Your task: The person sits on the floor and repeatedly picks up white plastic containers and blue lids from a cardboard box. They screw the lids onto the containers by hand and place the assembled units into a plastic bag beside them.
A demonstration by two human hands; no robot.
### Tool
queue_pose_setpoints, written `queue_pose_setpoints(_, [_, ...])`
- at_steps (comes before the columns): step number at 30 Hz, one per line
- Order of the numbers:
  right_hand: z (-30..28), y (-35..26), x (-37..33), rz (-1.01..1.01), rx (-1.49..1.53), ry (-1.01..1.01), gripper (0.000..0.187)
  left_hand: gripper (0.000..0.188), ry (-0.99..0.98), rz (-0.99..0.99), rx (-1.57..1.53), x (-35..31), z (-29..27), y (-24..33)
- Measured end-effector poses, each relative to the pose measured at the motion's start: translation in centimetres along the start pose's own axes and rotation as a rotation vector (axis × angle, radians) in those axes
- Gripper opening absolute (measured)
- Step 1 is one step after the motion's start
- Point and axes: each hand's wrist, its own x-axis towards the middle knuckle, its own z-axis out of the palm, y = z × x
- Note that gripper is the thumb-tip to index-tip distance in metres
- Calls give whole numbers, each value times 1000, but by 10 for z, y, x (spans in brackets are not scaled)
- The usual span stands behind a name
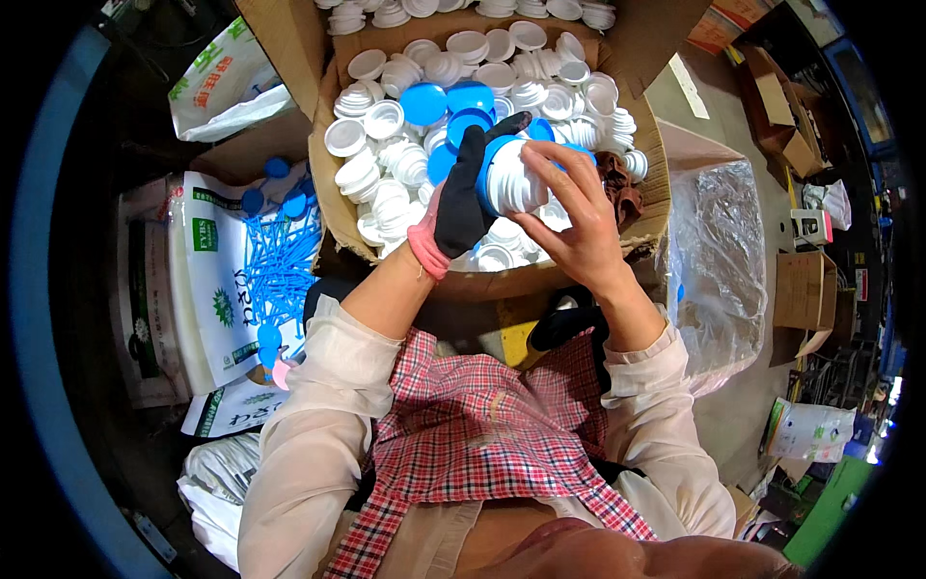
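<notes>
Over the open cardboard box (482, 284), I hold a white ribbed plastic piece (515, 183) with a blue round cap (487, 176) at its left end. My left hand (459, 198), in a black glove with a pink cuff, is closed round the blue end. The bare fingers of my right hand (577, 207) curve over the white ribbed side and grip it. Beneath both hands lie many similar white ribbed pieces (391, 203), and among them several flat blue discs (422, 103). A brown crumpled cloth or glove (620, 191) lies at the box's right side.
On the left stands a white printed bag (207, 289) beside thin blue plastic stalks with round ends (280, 256). To the right is a box lined with clear plastic (719, 261). Further right are smaller cartons (803, 291). More white pieces (420, 8) lie beyond the box's far flap.
</notes>
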Motion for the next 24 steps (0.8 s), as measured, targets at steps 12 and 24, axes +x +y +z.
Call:
queue_pose_setpoints(12, [-2, -3, 0, -5, 0, 6, 66, 55, -70, 97, 232, -10, -2, 2])
queue_pose_setpoints(24, [29, 38, -4, 568, 314, 313, 39, 77, 197, 51, 1114, -5, -39, -39])
